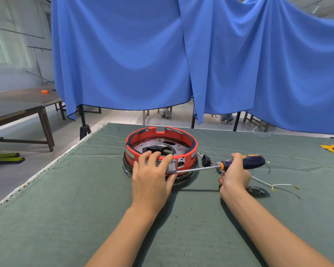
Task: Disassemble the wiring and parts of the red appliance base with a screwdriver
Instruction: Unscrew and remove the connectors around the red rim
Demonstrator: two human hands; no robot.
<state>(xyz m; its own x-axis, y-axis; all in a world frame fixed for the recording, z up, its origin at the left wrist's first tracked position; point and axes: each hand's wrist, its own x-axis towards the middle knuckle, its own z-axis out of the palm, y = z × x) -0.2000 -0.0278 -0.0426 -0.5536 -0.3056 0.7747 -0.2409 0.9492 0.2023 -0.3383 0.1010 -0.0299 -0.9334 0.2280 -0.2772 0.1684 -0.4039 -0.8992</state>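
The round red appliance base sits on the green table cloth, with a perforated metal plate inside it. My left hand grips the base's near rim, fingers curled over the top and thumb below the grey switch panel. My right hand holds a screwdriver with a dark blue and orange handle. Its shaft lies level, the tip reaching the right edge of the switch panel.
A black plug lies right of the base. Loose white and black wires with terminals and a small metal part lie right of my right hand. A yellow scrap is at the far right. Blue curtains hang behind the table.
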